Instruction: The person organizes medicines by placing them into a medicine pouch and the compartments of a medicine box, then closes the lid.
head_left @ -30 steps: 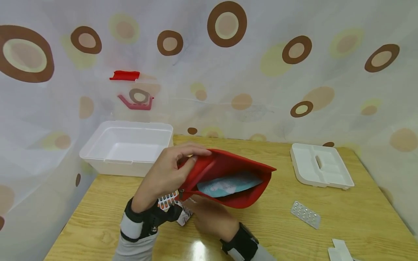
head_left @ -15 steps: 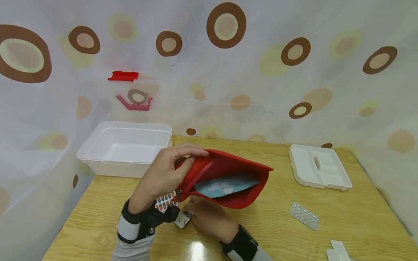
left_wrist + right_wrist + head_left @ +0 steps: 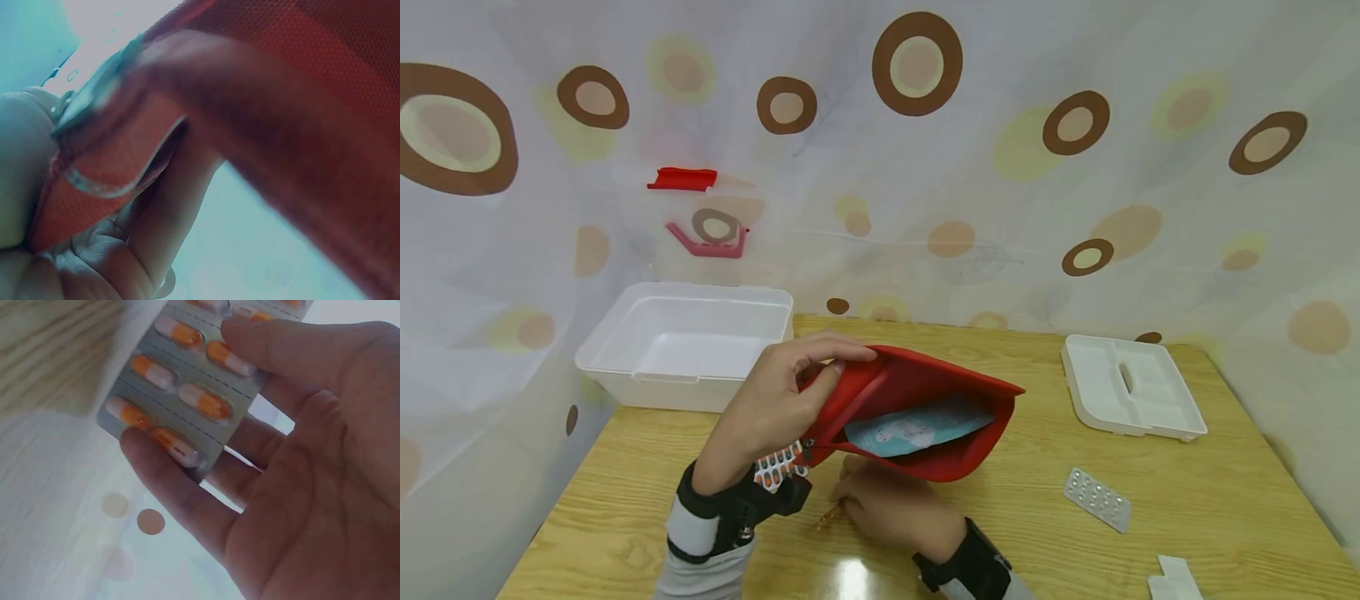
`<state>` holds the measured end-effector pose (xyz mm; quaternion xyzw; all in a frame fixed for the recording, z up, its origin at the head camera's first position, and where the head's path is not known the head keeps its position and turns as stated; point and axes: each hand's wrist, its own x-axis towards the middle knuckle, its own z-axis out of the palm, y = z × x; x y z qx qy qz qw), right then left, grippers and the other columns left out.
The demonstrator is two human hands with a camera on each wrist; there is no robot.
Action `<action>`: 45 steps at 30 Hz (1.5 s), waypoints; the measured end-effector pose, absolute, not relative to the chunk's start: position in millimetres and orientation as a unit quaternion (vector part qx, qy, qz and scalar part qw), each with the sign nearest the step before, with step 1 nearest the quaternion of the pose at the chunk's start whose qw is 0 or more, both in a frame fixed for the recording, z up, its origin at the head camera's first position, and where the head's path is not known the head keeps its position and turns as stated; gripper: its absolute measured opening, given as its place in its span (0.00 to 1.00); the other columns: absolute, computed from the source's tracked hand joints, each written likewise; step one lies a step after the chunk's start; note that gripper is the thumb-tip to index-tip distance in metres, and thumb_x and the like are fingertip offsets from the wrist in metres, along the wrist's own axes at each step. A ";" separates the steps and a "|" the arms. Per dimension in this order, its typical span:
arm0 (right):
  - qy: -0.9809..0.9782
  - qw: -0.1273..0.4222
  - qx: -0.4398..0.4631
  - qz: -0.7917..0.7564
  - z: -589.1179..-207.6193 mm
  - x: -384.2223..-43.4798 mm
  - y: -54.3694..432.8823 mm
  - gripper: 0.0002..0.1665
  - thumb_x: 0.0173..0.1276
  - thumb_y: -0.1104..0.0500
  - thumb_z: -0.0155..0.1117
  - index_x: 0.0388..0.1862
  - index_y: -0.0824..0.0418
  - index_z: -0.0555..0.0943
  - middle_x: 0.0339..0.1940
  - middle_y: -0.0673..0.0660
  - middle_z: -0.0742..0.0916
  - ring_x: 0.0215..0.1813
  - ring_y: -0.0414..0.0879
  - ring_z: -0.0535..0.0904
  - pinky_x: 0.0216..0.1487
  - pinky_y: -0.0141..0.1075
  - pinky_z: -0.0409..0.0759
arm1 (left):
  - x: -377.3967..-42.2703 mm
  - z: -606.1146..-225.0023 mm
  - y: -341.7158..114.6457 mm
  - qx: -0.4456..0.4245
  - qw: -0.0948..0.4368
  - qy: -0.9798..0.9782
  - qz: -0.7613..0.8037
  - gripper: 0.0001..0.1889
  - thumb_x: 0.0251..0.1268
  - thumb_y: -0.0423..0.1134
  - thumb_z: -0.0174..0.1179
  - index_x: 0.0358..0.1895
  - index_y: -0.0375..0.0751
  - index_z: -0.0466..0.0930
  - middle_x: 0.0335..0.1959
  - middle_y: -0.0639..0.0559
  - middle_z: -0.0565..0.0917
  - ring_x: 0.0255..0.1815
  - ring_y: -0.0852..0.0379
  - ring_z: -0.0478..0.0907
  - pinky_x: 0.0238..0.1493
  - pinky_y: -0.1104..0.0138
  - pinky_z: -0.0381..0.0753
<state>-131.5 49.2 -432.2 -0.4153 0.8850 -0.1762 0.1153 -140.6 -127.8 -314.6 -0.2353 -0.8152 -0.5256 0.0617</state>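
Observation:
At the table's middle, my left hand [image 3: 775,400] grips the left end of a red zip pouch [image 3: 955,367], thumb on one side and fingers on the other. The pouch gapes toward me, and a light-blue packet [image 3: 917,427] lies inside it. Below the pouch, my right hand [image 3: 898,504] pinches a blister pack of capsules, seen only edge-on from above. In the right wrist view that blister pack [image 3: 169,390] shows orange-and-white capsules, held between thumb and fingers. Another blister pack [image 3: 775,467] with orange capsules shows beside my left wrist, partly hidden.
A white open box [image 3: 685,333] stands at the back left. A white divided tray [image 3: 1157,400] lies at the back right. Nearer, there are a silver blister pack [image 3: 1097,500] and a white folded piece [image 3: 1175,579]. A patterned curtain [image 3: 962,167] hangs behind the table.
My right hand has drawn its blister pack out from under the pouch's left corner and turned it edge-on. The left hand keeps hold of the pouch, nearly still.

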 end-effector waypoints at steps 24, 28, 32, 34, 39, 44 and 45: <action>0.820 0.213 -0.448 -0.285 -339.0 -89.1 93.3 0.04 0.70 0.55 0.70 0.42 0.48 0.87 0.32 0.34 0.85 0.31 0.22 0.77 0.35 0.20 0.77 | -141.4 -317.3 -128.4 -0.224 0.045 -0.813 -0.535 0.18 0.75 0.29 0.52 0.54 0.52 0.87 0.57 0.55 0.85 0.53 0.54 0.81 0.43 0.62 0.85; 0.826 0.188 -0.440 -0.298 -330.5 -86.2 99.3 0.06 0.71 0.54 0.70 0.45 0.45 0.86 0.34 0.33 0.85 0.32 0.22 0.77 0.36 0.21 0.77 | -142.3 -317.1 -127.8 -0.225 0.046 -0.814 -0.533 0.18 0.75 0.29 0.52 0.54 0.52 0.88 0.57 0.56 0.85 0.53 0.54 0.81 0.43 0.62 0.85; 0.826 0.154 -0.441 -0.314 -325.8 -85.2 105.3 0.07 0.72 0.51 0.68 0.48 0.43 0.85 0.36 0.33 0.85 0.32 0.22 0.77 0.36 0.20 0.77 | -143.0 -316.7 -127.0 -0.230 0.048 -0.815 -0.530 0.17 0.75 0.30 0.52 0.54 0.52 0.88 0.56 0.56 0.85 0.53 0.55 0.81 0.43 0.62 0.84; 0.819 0.132 -0.452 -0.329 -323.9 -84.9 108.6 0.08 0.73 0.51 0.66 0.49 0.44 0.84 0.39 0.35 0.86 0.35 0.22 0.78 0.38 0.20 0.78 | -142.9 -316.2 -126.9 -0.232 0.050 -0.816 -0.527 0.17 0.75 0.30 0.52 0.54 0.51 0.88 0.56 0.56 0.85 0.53 0.55 0.81 0.44 0.62 0.84; 0.812 0.061 -0.452 -0.364 -314.6 -82.5 122.5 0.11 0.74 0.50 0.64 0.53 0.44 0.83 0.44 0.39 0.87 0.40 0.27 0.80 0.42 0.25 0.82 | -142.5 -315.1 -126.8 -0.232 0.047 -0.816 -0.528 0.17 0.75 0.29 0.52 0.54 0.50 0.87 0.57 0.55 0.85 0.53 0.54 0.81 0.43 0.62 0.85; 0.814 -0.066 -0.433 -0.381 -307.9 -83.5 139.1 0.16 0.68 0.58 0.71 0.53 0.46 0.83 0.41 0.40 0.87 0.37 0.30 0.80 0.35 0.23 0.79 | -142.5 -315.3 -126.9 -0.233 0.038 -0.811 -0.536 0.17 0.75 0.29 0.52 0.54 0.49 0.87 0.57 0.53 0.85 0.52 0.53 0.82 0.43 0.62 0.85; 0.816 -0.093 -0.426 -0.381 -307.0 -84.6 141.5 0.17 0.66 0.61 0.72 0.53 0.46 0.84 0.41 0.40 0.87 0.36 0.30 0.81 0.35 0.23 0.79 | -142.4 -315.3 -127.0 -0.232 0.037 -0.810 -0.537 0.17 0.75 0.29 0.52 0.54 0.49 0.87 0.57 0.54 0.85 0.52 0.53 0.82 0.43 0.62 0.85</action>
